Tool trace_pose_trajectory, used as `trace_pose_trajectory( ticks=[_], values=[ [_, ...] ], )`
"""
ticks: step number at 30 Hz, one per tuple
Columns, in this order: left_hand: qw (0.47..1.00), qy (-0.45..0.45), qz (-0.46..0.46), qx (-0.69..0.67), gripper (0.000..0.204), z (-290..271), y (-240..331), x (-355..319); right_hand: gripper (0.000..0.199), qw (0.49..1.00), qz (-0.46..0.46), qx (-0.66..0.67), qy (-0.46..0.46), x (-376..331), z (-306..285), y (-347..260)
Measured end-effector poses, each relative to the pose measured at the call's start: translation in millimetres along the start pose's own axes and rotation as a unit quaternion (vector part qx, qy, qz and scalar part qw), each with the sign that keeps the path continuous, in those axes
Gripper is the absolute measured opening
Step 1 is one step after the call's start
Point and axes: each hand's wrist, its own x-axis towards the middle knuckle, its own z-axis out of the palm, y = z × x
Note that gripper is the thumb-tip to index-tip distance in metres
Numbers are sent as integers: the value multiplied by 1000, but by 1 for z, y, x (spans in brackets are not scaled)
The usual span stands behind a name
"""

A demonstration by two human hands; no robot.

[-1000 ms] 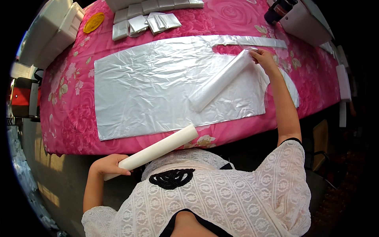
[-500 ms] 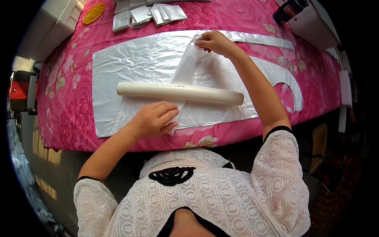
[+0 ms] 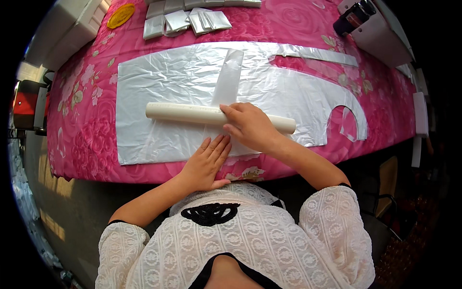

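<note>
A thin, shiny plastic apron [image 3: 178,77] lies spread over the table, with a rounded cut-out at its right end and a narrow strap on the far side. One folded strip of the film [image 3: 228,79] runs across its middle and passes under a long white tube [image 3: 178,111]. My right hand [image 3: 252,126] is closed over the tube right of its middle, thumb on the near side. Flat on the film's near edge, just in front of the tube, my left hand [image 3: 207,163] rests with its fingers stretched out and holds nothing.
Several folded silvery film packets [image 3: 175,21] lie at the far side, beside a yellow round dish [image 3: 121,16]. A dark bottle [image 3: 353,18] stands at the far right near a white box [image 3: 385,41]. Another white box [image 3: 72,36] is at far left. A pink floral cloth [image 3: 91,149] covers the table.
My right hand has let go of the film at the far side and come back onto the tube. The lifted film now lies flatter. My left hand has moved right and flattened.
</note>
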Motion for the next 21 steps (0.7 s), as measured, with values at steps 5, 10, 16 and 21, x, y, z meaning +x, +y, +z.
trace_pose_trajectory(
  ticks=[5, 10, 16, 21],
  values=[
    [1000, 5, -14, 2, 91, 5, 6, -3, 50, 989, -10, -102, 105, -28, -6, 18],
    [998, 5, 33, -48, 89, -5, -4, -1, 47, 929, 229, -220, 192, -47, -65, 112],
    [998, -6, 39, -49, 82, -4, -10, -3, 46, 976, 128, -70, 162, -55, -75, 68],
    [996, 58, -13, 73, 69, 29, 30, -2, 51, 996, -67, -56, 0, -47, -16, 9]
  ],
)
